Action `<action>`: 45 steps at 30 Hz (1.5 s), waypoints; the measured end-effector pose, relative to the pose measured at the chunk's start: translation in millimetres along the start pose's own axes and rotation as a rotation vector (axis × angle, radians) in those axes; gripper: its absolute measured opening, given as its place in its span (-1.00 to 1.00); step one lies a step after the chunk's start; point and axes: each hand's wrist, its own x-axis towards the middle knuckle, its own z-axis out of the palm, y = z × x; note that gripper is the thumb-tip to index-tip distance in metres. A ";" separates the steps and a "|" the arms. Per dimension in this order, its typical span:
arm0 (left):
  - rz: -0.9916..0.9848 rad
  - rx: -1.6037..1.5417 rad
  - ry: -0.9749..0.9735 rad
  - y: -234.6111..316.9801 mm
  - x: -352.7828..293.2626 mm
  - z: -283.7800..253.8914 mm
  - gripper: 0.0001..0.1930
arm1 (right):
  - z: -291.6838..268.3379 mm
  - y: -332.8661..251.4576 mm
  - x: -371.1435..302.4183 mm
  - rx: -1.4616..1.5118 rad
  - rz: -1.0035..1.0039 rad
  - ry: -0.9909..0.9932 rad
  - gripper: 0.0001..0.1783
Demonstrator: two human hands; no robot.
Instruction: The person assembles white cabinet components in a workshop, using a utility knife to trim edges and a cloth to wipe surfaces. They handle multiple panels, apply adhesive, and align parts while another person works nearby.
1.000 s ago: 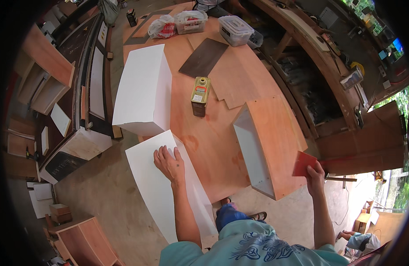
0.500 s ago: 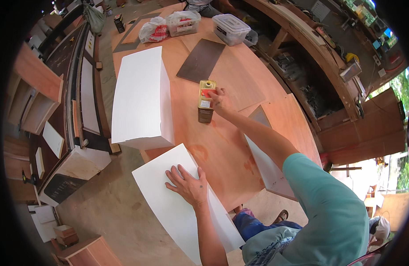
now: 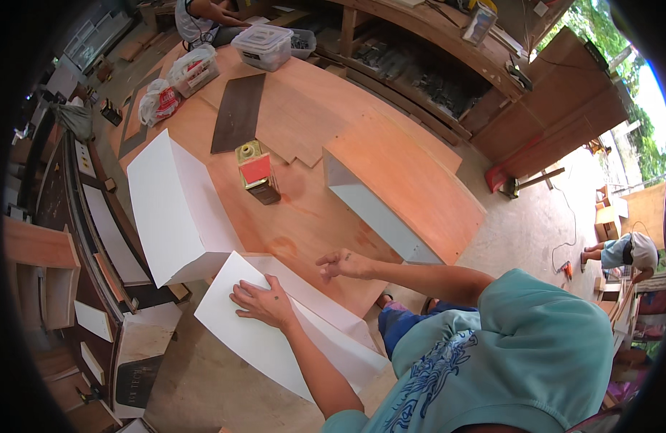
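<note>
My left hand [image 3: 264, 302] lies flat with fingers spread on a long white panel [image 3: 235, 335]. This panel slopes down past the near edge of the plywood tabletop [image 3: 304, 252], and a second white face shows along its right side. Over the tabletop hangs my right hand [image 3: 340, 265], fingers loosely bent and apart, nothing visible in them. Beyond it, a rectangular metal can [image 3: 259, 177] with a red label and an uncapped spout stands upright. A larger white box-shaped piece [image 3: 174, 209] rests left of the can.
To the right lies a plywood box piece [image 3: 405, 195] with a white inner face. A dark board [image 3: 237, 112], a lidded clear tub [image 3: 262, 47] and plastic bags [image 3: 160, 101] are farther back. One person sits at the far end; another person [image 3: 639, 252] bends over at right.
My right hand has left the can and come back toward me. The view has swung right, uncovering the plywood box piece. My left hand stays on the white panel, whose right side now shows more.
</note>
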 end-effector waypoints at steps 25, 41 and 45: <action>0.202 -0.046 -0.262 -29.5 -271.9 -44.2 -0.17 | -56.3 182.6 -365.4 0.094 -0.159 0.196 -0.49; -0.952 -1.885 0.045 -151.8 -318.7 -56.2 -0.04 | -115.3 320.7 -514.5 0.260 -0.045 0.496 -0.51; -1.226 -1.790 -0.028 -132.6 -257.3 -60.6 -0.46 | -122.1 352.9 -556.4 0.343 0.029 0.732 -0.57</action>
